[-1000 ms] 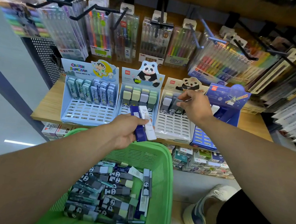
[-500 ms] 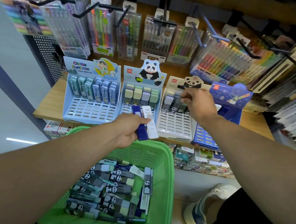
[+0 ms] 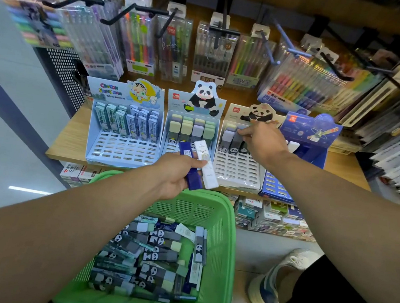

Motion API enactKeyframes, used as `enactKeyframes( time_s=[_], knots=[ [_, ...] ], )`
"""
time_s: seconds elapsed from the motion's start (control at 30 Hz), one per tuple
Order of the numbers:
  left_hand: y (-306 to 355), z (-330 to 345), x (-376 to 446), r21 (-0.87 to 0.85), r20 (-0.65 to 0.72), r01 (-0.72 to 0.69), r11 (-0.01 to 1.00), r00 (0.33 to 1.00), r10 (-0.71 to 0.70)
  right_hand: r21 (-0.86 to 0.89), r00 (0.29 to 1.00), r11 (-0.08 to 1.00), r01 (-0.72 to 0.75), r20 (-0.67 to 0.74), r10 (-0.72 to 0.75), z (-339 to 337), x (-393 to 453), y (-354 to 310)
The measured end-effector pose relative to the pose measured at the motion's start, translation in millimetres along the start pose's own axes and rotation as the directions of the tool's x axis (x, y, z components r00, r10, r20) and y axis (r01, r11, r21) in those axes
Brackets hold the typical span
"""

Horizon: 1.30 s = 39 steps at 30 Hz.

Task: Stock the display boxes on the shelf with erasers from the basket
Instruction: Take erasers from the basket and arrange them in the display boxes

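My left hand (image 3: 175,173) grips two long erasers above the basket's far rim, a dark blue eraser (image 3: 188,161) and a white eraser (image 3: 207,165). The green plastic basket (image 3: 225,233) below holds several panda-sleeved erasers (image 3: 154,254). My right hand (image 3: 263,142) reaches into the white panda display box (image 3: 236,174) on the shelf. Its fingertips pinch the top of a grey eraser (image 3: 235,140) standing in the back row. To the left stand the pastel panda box (image 3: 194,107) and the Crayon Shin-chan box (image 3: 120,152). A blue space-themed box (image 3: 308,132) stands to the right.
Pen packs (image 3: 214,56) hang on black hooks above the wooden shelf (image 3: 68,139). Small boxed stock (image 3: 269,216) sits on the lower shelf. My shoe (image 3: 273,280) rests on the floor right of the basket. The front rows of all the display boxes are bare slots.
My right hand has stayed at the back row of the white panda box, with its fingers shifted slightly left onto the grey eraser. My left hand keeps holding both erasers.
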<state>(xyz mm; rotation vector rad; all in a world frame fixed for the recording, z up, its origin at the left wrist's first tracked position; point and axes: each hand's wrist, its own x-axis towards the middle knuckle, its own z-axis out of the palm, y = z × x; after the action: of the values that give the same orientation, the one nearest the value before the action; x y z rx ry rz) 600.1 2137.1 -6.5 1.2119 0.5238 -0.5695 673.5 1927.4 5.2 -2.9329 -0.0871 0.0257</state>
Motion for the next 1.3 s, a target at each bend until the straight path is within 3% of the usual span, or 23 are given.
enactKeyframes(
  time_s=[0.17,0.53,0.63,0.87,1.03,1.13,1.2,1.3],
  knots=[
    [-0.8,1.0,-0.1,-0.001,-0.008,-0.007,1.0,1.0,0.007,-0.035,0.994,0.996,-0.086,0.057,0.088,9.5,1.9,6.6],
    [-4.3,7.5,2.1,-0.003,0.014,-0.012,1.0,1.0,0.012,-0.113,0.986,0.988,-0.104,0.12,0.118,9.2,1.5,3.1],
    [-6.1,10.1,1.8,-0.007,0.018,-0.009,1.0,1.0,0.009,-0.151,0.997,0.988,-0.042,0.051,0.05,9.0,-4.8,-2.6],
    [-9.0,11.2,3.6,-0.021,0.013,-0.008,1.0,1.0,0.008,-0.217,0.987,0.975,0.052,0.16,-0.017,18.8,-5.1,-8.1],
    [-6.9,10.8,5.3,-0.032,0.011,-0.007,0.999,1.0,0.008,-0.073,0.98,0.997,0.033,0.198,-0.018,22.3,1.1,-4.1],
    [-6.9,13.2,5.7,-0.074,0.006,-0.03,0.997,1.0,0.03,0.131,0.988,0.991,0.014,0.152,-0.034,19.9,-3.2,-3.4],
    [-7.7,15.0,6.2,-0.119,-0.011,-0.054,0.991,0.999,0.053,0.376,0.973,0.921,-0.106,0.232,0.017,14.0,-10.8,-10.1],
    [-8.4,17.3,6.8,-0.187,-0.042,-0.083,0.979,0.996,0.076,0.615,0.872,0.714,-0.335,0.49,-0.013,5.3,-28.3,-20.0]
  ],
)
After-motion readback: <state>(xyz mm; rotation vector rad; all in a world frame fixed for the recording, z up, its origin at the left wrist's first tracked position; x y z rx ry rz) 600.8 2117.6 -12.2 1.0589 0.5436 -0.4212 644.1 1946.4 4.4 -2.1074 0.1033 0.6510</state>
